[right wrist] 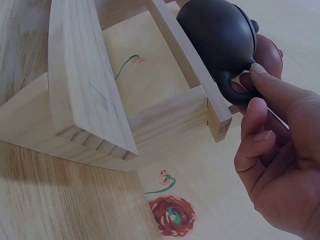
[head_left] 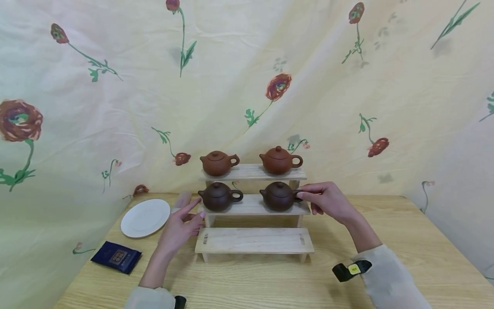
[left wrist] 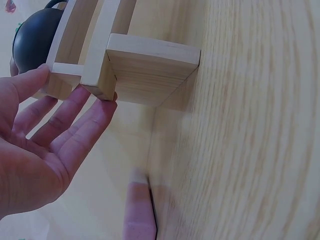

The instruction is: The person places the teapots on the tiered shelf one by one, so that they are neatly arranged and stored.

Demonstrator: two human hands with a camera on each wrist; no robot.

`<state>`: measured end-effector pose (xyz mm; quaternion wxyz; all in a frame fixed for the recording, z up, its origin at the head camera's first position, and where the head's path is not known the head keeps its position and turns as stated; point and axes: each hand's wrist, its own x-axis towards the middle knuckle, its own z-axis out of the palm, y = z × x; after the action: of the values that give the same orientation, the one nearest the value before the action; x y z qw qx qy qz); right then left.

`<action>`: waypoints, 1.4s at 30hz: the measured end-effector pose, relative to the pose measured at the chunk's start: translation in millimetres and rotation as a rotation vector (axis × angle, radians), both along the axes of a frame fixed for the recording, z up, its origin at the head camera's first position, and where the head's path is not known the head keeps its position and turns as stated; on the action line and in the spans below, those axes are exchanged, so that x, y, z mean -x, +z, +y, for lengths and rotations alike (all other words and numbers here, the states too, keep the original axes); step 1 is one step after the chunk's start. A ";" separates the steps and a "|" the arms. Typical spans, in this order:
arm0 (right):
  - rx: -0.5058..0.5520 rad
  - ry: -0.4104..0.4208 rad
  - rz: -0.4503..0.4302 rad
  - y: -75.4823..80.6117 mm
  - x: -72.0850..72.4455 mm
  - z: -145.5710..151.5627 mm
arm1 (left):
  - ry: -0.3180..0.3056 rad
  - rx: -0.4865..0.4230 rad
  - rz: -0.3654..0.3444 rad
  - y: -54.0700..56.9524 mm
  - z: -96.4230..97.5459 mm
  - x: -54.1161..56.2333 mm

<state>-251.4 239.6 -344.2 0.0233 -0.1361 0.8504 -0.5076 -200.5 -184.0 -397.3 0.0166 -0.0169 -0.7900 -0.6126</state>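
On the right end of the middle step of a pale wooden tiered stand [head_left: 254,240] sits a dark brown teapot [head_left: 277,197]. My right hand [head_left: 328,201] pinches its loop handle between thumb and forefinger, clearly shown in the right wrist view, other fingers bent below. A second dark teapot [head_left: 217,198] sits at the left of the same step, spout to the left. Beside it, my left hand [head_left: 180,228] has its fingers spread, with fingertips at the step's left end. In the left wrist view the thumb lies close to that teapot.
Two reddish-brown teapots, a left one [head_left: 216,164] and a right one [head_left: 278,161], stand on the top step. A white plate [head_left: 145,218] and a dark blue packet [head_left: 116,257] lie on the table's left side. Flowered cloth [head_left: 231,86] hangs behind.
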 end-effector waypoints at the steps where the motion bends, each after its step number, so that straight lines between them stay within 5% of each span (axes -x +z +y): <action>1: 0.000 -0.003 0.002 -0.2 -0.2 0.6 | -0.001 -0.001 0.000 -0.1 0.5 0.3; 10: 0.013 -0.054 0.027 -1.1 -8.4 15.7 | -0.004 0.007 0.002 -0.1 5.0 1.8; 19: 0.030 -0.292 0.218 0.4 -29.4 38.9 | -0.024 0.076 0.016 3.8 0.2 0.5; 23: -0.022 -0.351 0.300 1.7 -42.4 48.9 | -0.002 0.262 0.073 11.6 -11.5 -5.3; 27: -0.207 -0.341 0.402 -2.5 -53.4 59.0 | 0.050 0.479 0.134 22.6 -24.4 -18.2; 35: -0.429 -0.296 0.536 -16.4 -64.9 62.8 | 0.164 0.858 0.361 29.0 -36.6 -39.7; 42: -0.593 -0.333 0.522 -16.1 -69.1 57.4 | 0.202 0.974 0.324 21.3 -38.4 -44.3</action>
<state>-182.3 297.0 -360.3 -0.2368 -0.1080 0.9474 -0.1864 -156.2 -222.4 -375.9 0.1876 -0.0410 -0.9684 -0.1591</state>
